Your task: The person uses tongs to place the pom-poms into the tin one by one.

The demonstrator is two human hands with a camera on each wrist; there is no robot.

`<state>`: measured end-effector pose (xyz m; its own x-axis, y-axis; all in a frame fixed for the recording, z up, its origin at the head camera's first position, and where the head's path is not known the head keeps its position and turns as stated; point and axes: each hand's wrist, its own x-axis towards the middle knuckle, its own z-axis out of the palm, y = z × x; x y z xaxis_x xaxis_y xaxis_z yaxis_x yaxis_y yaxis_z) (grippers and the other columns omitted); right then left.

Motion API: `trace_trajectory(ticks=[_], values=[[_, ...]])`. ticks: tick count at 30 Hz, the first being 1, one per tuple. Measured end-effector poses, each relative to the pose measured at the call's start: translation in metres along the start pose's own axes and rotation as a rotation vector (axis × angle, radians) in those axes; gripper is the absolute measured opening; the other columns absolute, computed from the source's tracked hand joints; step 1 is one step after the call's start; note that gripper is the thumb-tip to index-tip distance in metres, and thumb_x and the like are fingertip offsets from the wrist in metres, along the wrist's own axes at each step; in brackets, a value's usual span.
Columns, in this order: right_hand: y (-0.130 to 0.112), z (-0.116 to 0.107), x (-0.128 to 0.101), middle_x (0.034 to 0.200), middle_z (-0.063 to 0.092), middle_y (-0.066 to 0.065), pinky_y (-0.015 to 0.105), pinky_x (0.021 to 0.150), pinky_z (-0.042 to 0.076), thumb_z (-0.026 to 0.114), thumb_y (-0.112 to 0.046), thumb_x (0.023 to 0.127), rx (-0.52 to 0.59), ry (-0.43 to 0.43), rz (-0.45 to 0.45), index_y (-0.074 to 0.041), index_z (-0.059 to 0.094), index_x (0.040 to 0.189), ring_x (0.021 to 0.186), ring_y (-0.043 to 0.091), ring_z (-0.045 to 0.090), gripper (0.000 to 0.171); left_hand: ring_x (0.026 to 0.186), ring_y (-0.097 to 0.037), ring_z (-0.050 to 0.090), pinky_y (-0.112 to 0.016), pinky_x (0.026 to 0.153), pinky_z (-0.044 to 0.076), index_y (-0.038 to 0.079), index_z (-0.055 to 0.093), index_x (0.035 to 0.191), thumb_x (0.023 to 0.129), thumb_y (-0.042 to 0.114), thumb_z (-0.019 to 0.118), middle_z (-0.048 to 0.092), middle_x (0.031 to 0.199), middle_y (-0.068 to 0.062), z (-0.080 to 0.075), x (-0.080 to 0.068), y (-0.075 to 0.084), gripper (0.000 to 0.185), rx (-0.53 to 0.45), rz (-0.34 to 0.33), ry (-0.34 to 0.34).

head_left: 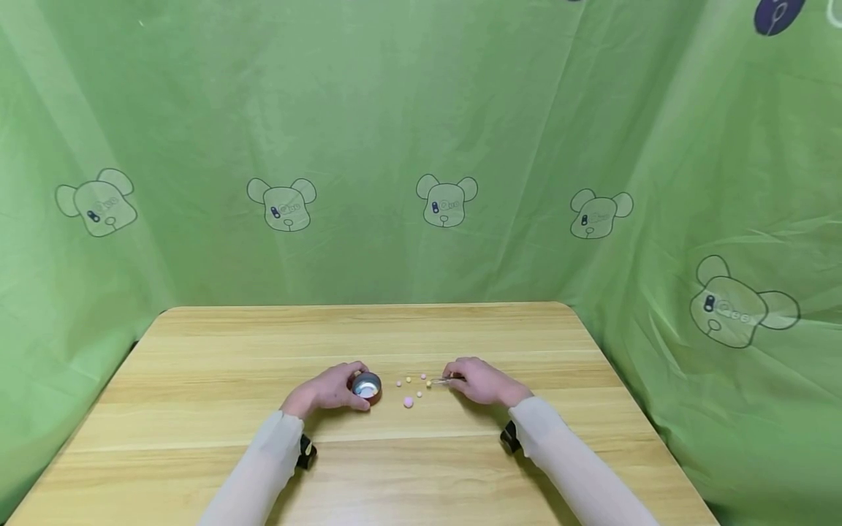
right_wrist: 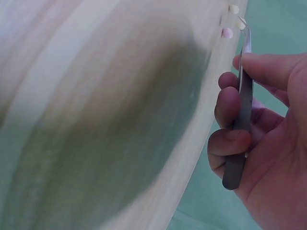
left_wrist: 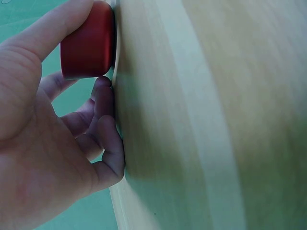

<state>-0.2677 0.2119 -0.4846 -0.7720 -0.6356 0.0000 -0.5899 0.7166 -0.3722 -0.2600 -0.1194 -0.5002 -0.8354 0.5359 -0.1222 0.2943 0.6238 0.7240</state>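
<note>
My left hand [head_left: 338, 385] holds a small round red tin [left_wrist: 88, 45] with thumb and fingers about its wall. The tin stands upright on the table, its open silvery inside facing up; a few small bits inside are too small to make out. In my right hand [head_left: 483, 381] is a pair of metal tweezers [right_wrist: 244, 105], gripped between thumb and fingers. Their fine tips reach a yellow bead [head_left: 429, 383]; whether they pinch it I cannot tell. Several small pink and yellow beads lie between the hands, among them a larger pink ball [head_left: 408, 402].
The light wooden table [head_left: 368, 482] carries all of this. Green curtains [head_left: 368, 109] with printed bear heads hang behind it and along both sides. Dark wrist devices [head_left: 307, 451] sit under both pale sleeves.
</note>
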Motion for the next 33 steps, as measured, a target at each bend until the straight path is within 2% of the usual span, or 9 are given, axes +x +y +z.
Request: trace_trajectory(ticks=[19,33], values=[[-0.012,-0.01,0.006,0.09,0.058,-0.006,0.032,0.073,0.045,0.057,-0.014,0.094,-0.01,0.035,-0.023,-0.013,0.065,0.103,0.079,0.01,0.052,0.012,0.095,-0.02,0.055,-0.044,0.086,0.043,0.014,0.054,0.114,0.074,0.027,0.082,0.059,0.103,-0.003,-0.001,-0.001,0.0,0.05,0.006,-0.005,-0.004],[-0.029,-0.018,0.018,0.089,0.057,-0.007,0.031,0.072,0.045,0.056,-0.012,0.095,0.014,0.023,-0.033,-0.013,0.065,0.104,0.078,0.009,0.051,0.013,0.095,-0.02,0.055,-0.044,0.085,0.043,0.014,0.054,0.114,0.075,0.026,0.081,0.059,0.103,-0.003,-0.002,-0.002,0.003,0.049,-0.004,-0.003,-0.011]])
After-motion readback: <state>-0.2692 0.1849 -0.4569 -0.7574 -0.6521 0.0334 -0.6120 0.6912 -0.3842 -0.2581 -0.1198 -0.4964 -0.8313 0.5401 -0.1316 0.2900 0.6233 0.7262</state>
